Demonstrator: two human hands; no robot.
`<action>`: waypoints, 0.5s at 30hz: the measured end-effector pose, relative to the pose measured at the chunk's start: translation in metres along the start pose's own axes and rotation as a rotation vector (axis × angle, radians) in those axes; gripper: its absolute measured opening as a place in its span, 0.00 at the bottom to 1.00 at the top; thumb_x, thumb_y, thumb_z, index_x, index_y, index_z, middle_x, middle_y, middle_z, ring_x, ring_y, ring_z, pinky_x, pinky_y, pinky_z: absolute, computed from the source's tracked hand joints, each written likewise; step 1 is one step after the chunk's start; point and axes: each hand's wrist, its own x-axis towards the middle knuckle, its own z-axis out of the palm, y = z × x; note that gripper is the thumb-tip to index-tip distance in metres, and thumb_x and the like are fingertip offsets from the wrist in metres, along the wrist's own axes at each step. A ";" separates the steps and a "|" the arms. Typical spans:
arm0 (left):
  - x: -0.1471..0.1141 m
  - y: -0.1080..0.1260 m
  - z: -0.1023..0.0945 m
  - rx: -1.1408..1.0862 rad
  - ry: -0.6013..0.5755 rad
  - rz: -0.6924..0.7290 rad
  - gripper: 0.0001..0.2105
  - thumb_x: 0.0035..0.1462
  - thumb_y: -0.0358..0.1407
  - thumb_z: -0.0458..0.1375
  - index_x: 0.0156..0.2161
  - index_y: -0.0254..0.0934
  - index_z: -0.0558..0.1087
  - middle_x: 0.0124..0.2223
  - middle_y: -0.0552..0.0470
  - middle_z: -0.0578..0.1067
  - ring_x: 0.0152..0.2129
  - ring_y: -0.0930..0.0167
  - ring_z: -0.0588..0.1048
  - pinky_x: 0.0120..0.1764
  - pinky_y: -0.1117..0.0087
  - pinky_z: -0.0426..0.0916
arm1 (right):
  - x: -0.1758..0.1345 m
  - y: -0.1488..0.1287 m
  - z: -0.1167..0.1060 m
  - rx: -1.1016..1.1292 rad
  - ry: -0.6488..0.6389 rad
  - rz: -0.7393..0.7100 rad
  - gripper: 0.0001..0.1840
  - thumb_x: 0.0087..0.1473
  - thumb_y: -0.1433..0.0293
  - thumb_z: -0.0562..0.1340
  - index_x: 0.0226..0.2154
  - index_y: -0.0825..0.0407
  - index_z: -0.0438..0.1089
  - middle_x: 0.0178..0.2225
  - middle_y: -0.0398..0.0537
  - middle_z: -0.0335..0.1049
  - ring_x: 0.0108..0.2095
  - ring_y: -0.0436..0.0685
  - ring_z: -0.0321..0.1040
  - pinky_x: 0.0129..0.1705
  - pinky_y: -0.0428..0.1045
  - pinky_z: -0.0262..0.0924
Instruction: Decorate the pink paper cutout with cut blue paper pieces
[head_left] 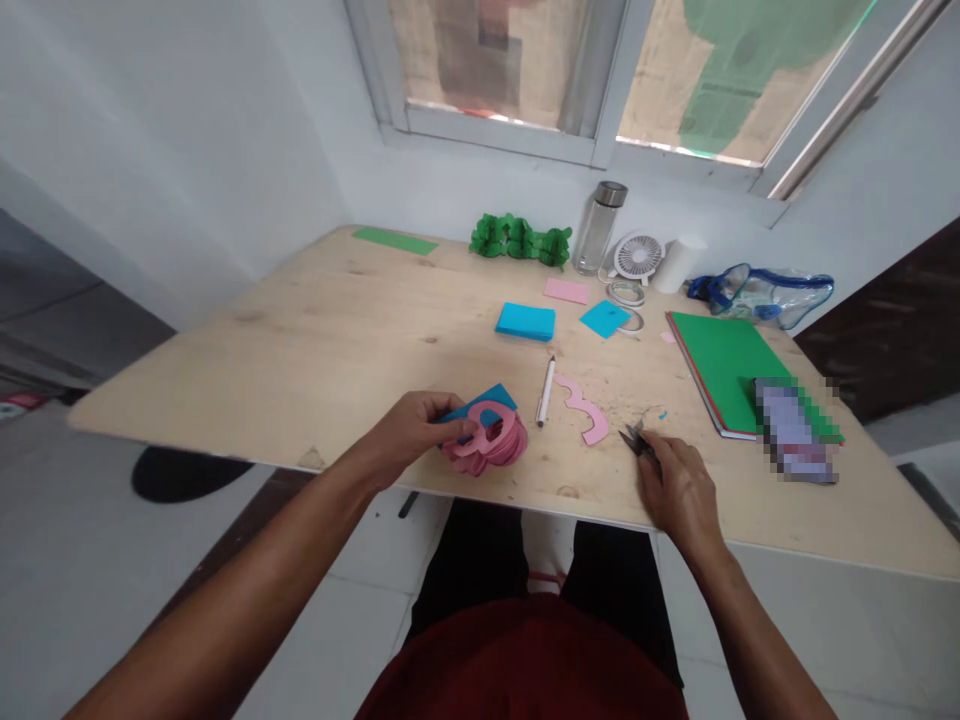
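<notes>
Head view: pinching pink cutouts [513, 446] and blue paper [498, 396] in the left hand [420, 425] at the table [360, 350]'s near edge; gripping scissors [636, 440] in the right hand [681, 488], just beside a curved pink scrap [596, 426].

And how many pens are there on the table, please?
1: the white pen, lying between the pink stack in the left hand and the loose pink cut-out. The clear pouch may hide others.

The flat, pale wooden tabletop [337, 350] is viewed from nearby at head height, forward and down, with the grey-white-framed glass window [619, 90] taken in above.
</notes>
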 end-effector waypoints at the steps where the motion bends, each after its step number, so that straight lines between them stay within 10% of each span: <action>1: 0.001 0.000 0.001 0.000 -0.005 -0.005 0.10 0.44 0.41 0.64 0.24 0.34 0.74 0.23 0.54 0.73 0.22 0.73 0.69 0.27 0.73 0.61 | 0.000 0.000 0.000 0.004 0.001 0.004 0.17 0.57 0.70 0.54 0.47 0.57 0.68 0.39 0.58 0.71 0.39 0.63 0.64 0.42 0.57 0.62; 15: 0.003 -0.001 0.008 -0.030 -0.098 -0.028 0.15 0.46 0.46 0.62 0.21 0.37 0.69 0.18 0.55 0.68 0.18 0.72 0.67 0.25 0.71 0.62 | -0.003 -0.004 0.000 0.317 0.010 0.194 0.18 0.56 0.66 0.54 0.47 0.55 0.68 0.40 0.59 0.70 0.41 0.64 0.67 0.43 0.59 0.63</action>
